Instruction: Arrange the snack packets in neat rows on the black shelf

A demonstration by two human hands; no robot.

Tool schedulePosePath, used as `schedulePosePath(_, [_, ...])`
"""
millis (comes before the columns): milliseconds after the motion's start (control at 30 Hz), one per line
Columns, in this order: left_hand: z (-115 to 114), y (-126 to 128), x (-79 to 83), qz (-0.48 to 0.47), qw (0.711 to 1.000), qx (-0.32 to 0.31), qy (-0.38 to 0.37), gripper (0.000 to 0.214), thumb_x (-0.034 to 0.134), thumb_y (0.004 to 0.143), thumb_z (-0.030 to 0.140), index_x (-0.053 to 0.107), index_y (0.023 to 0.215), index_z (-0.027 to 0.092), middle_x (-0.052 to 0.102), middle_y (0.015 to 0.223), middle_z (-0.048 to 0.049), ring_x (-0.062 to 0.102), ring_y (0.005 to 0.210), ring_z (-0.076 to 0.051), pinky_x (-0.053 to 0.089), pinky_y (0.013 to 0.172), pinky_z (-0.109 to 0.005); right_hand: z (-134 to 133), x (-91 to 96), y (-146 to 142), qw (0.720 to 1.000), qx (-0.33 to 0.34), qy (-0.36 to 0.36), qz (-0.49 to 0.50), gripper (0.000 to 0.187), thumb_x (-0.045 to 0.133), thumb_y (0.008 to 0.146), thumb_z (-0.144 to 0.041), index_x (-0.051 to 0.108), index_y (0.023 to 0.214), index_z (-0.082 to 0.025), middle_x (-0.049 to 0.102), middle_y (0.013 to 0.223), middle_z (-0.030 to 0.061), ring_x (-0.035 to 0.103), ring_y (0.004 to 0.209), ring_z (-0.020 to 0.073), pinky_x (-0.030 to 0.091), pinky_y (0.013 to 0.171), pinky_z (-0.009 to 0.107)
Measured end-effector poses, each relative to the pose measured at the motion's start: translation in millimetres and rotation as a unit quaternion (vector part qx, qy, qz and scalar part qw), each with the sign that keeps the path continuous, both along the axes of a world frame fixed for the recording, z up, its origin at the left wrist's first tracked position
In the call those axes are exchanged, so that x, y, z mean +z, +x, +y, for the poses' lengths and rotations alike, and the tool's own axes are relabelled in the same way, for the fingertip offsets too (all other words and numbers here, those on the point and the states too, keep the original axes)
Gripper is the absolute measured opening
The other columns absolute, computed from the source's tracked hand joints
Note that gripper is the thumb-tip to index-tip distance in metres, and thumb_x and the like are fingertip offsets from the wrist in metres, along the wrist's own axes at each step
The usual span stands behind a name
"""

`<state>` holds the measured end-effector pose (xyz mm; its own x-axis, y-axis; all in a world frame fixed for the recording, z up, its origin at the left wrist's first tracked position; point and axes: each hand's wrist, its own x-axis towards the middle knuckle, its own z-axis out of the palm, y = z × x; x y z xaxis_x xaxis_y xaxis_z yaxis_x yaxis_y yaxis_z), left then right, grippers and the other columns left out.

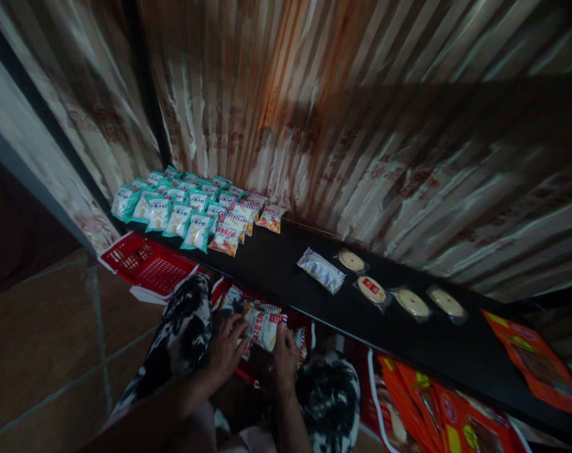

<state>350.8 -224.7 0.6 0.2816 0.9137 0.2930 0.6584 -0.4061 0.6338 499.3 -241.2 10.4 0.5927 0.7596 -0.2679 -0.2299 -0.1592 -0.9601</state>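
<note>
Between my knees, a white and red snack bag [263,328] with Chinese lettering is held over a red basket [248,376] of similar bags. My left hand [228,347] is closed on the bag's left end. At the other end, the fingers of my right hand [286,353] pinch its edge. Just above, on the black shelf [267,270], stand rows of teal and white snack bags [177,217]. Beside them is a shorter row of striped-edge orange and white bags [226,234]. A single silvery bag [321,270] lies face down farther right.
Several round wrapped pastries [371,290] and an orange packet [533,358] lie along the shelf's right part. Below it, another basket holds orange packets [420,402]. An overturned-looking red basket [148,264] sits at left on the tiled floor [54,327]. A pleated curtain [361,126] hangs behind.
</note>
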Motion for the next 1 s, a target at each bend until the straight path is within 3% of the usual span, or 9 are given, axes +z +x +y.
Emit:
schedulePosePath(133, [8, -2, 12.8, -0.003, 1.0, -0.008, 0.014, 0.014, 0.053, 0.081, 0.018, 0.062, 0.091, 0.023, 0.053, 0.127, -0.005, 0.047, 0.119, -0.022, 0.043, 0.099, -0.043, 0, 10.2, 0, 1.0, 0.012, -0.028, 0.001, 0.052, 0.061, 0.064, -0.064, 0.066, 0.079, -0.014, 0.068, 0.066, 0.0041, 0.06, 0.06, 0.0189, 0.047, 0.054, 0.026])
schedulePosePath(233, [16, -4, 16.1, -0.021, 0.999, -0.034, -0.008, 0.01, 0.054, 0.08, 0.016, 0.061, 0.083, 0.022, 0.059, 0.12, -0.0029, 0.045, 0.121, -0.021, 0.04, 0.102, -0.044, 1, 14.7, -1, 0.999, 0.025, -0.044, -0.002, 0.055, 0.061, 0.062, -0.066, 0.068, 0.078, -0.013, 0.068, 0.062, 0.0041, 0.061, 0.058, 0.0192, 0.046, 0.052, 0.026])
schedulePosePath(333, [23, -7, 15.6, -0.023, 0.996, -0.035, -0.076, 0.022, 0.058, 0.076, 0.016, 0.06, 0.097, 0.022, 0.062, 0.115, -0.0046, 0.049, 0.118, -0.022, 0.04, 0.102, -0.044, 2, 15.0, 0, 0.997, 0.028, -0.066, -0.003, 0.056, 0.065, 0.057, -0.066, 0.07, 0.076, -0.014, 0.068, 0.06, 0.0035, 0.061, 0.058, 0.0195, 0.045, 0.051, 0.026])
schedulePosePath(467, [29, -12, 12.7, -0.008, 0.989, -0.044, -0.142, 0.052, 0.059, 0.075, 0.022, 0.048, 0.126, 0.021, 0.051, 0.132, -0.0089, 0.04, 0.128, -0.024, 0.036, 0.105, -0.043, 3, 13.3, 3, 0.996, 0.033, -0.076, 0.03, 0.056, 0.068, 0.054, -0.065, 0.071, 0.076, -0.014, 0.068, 0.06, 0.0028, 0.061, 0.055, 0.0196, 0.047, 0.05, 0.027])
schedulePosePath(567, [31, -15, 11.1, -0.002, 0.985, -0.085, -0.15, 0.054, 0.056, 0.076, 0.025, 0.046, 0.129, 0.022, 0.05, 0.133, -0.0084, 0.04, 0.127, -0.025, 0.034, 0.106, -0.043, 3, 12.5, 4, 0.995, 0.043, -0.081, 0.043, 0.054, 0.068, 0.055, -0.064, 0.071, 0.075, -0.014, 0.068, 0.057, 0.0026, 0.062, 0.054, 0.0204, 0.048, 0.051, 0.028])
schedulePosePath(867, [30, -14, 17.1, 0.02, 0.984, -0.064, -0.166, 0.037, 0.068, 0.066, 0.028, 0.063, 0.102, 0.02, 0.059, 0.101, -0.0055, 0.05, 0.102, -0.022, 0.042, 0.091, -0.037, 3, 6.8, 5, 0.993, 0.061, -0.08, 0.065, 0.054, 0.065, 0.058, -0.065, 0.069, 0.078, -0.015, 0.069, 0.061, 0.0036, 0.063, 0.058, 0.0212, 0.048, 0.055, 0.03])
schedulePosePath(1000, [28, -16, 12.5, -0.038, 0.978, -0.026, -0.201, 0.028, 0.068, 0.063, 0.028, 0.062, 0.088, 0.018, 0.057, 0.093, -0.0041, 0.053, 0.093, -0.021, 0.045, 0.083, -0.033, 4, 13.7, 4, 0.996, 0.051, -0.035, 0.061, 0.057, 0.058, 0.065, -0.067, 0.07, 0.087, -0.016, 0.071, 0.073, 0.0064, 0.065, 0.068, 0.0232, 0.05, 0.06, 0.032])
